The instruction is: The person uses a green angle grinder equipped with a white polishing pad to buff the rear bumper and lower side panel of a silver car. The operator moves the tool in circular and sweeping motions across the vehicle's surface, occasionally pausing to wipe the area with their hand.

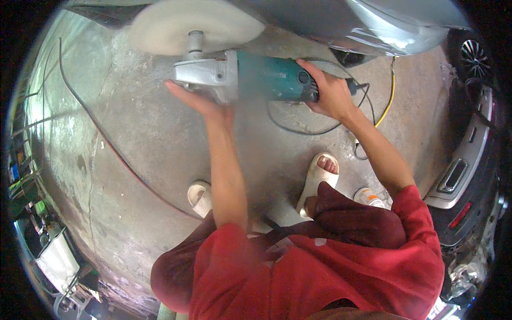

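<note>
Centrally, we hold a teal polisher [274, 77] above the concrete floor [144, 154]. Our right hand [332, 96] is wrapped around its rear body; our left hand [202, 104] holds its silver head [205, 72] from below, partly hidden. Its round, pale pad [170, 24] is just beside a glossy car panel [352, 32]; we cannot tell whether they touch.

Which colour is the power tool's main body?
The main body is teal, best seen in the head view.
</note>
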